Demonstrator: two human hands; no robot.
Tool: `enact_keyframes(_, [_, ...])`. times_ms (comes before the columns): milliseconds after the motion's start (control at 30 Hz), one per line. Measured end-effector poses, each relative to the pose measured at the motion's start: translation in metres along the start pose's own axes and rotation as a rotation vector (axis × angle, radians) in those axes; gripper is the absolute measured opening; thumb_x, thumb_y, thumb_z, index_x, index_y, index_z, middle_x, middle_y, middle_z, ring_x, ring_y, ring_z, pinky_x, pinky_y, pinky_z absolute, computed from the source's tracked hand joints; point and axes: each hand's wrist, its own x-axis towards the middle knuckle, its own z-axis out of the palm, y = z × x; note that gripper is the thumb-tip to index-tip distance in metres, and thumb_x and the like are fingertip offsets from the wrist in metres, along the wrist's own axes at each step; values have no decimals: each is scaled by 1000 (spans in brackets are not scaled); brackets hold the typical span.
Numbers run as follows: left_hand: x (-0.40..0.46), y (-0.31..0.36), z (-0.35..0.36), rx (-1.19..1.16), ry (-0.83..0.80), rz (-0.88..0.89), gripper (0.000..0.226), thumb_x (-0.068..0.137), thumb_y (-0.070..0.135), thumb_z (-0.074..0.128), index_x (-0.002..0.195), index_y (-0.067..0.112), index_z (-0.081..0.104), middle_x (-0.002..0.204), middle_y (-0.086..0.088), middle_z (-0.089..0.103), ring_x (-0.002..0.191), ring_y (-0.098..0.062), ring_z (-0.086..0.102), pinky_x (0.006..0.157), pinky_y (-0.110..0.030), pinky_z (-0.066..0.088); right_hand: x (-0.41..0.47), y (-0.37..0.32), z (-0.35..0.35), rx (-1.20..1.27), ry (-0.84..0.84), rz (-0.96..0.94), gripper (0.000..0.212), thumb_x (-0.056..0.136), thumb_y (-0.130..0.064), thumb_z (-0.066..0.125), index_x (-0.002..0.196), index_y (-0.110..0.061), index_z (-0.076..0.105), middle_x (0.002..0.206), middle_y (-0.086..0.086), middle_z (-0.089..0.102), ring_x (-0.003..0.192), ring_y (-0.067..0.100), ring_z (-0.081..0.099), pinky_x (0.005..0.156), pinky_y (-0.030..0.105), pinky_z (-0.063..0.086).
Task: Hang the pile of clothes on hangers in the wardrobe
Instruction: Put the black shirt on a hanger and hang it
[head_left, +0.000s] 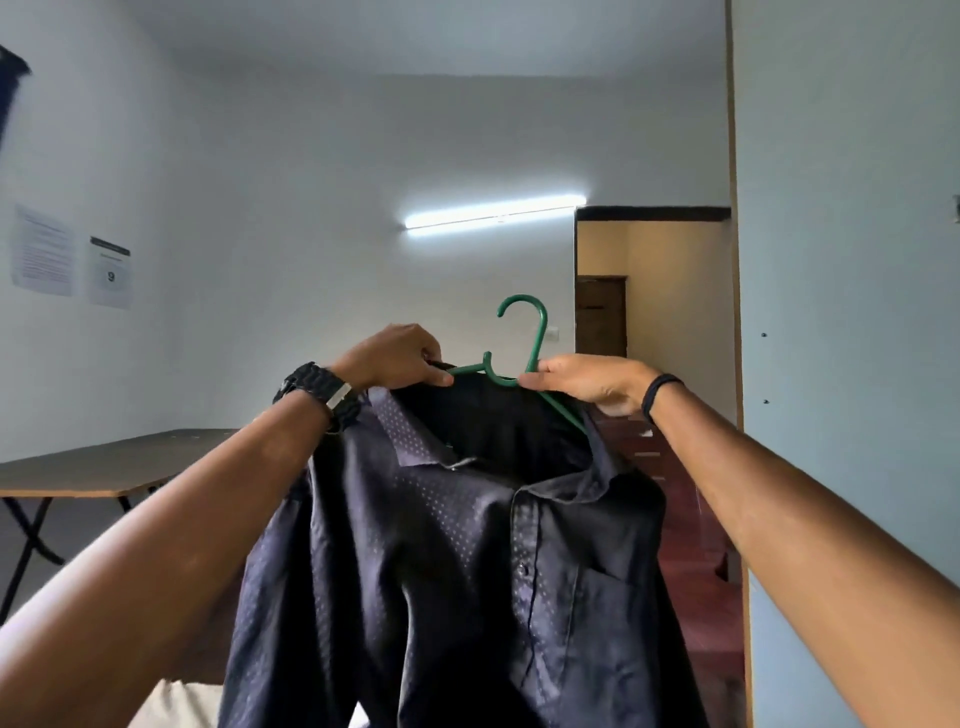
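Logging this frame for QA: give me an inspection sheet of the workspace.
Surface: folding table at left, top bare where visible.
Job's things: dark shirt draped on green hanger, held up in the air; wardrobe not identifiable.
Clutter: nothing seen.
Hands: left hand pinches the shirt's shoulder at the hanger arm; right hand pinches the hanger's neck.
Cables: nothing seen.
Surroundings: papers on left wall, lit tube light, open doorway.
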Motion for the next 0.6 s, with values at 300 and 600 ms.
enact_keyframes(300, [-4, 10, -105, -457, -221, -242, 32, 71, 33, 79, 82, 3, 74, 80, -11, 71, 77, -24, 61, 77, -34, 49, -7, -61, -39, 17, 9, -164, 30, 96, -22, 51, 118, -5, 62, 121, 14, 64, 104, 24, 62, 100, 35, 46])
enact_keyframes(600, [-28, -66, 119, -473, -772, -495, 56, 65, 34, 80, 111, 4, 69, 116, -16, 66, 105, -30, 61, 99, -41, 45, 27, 98, 85, -26, -316, 286, 18, 98, -19, 52, 104, -7, 65, 110, 14, 66, 90, 22, 65, 87, 32, 53])
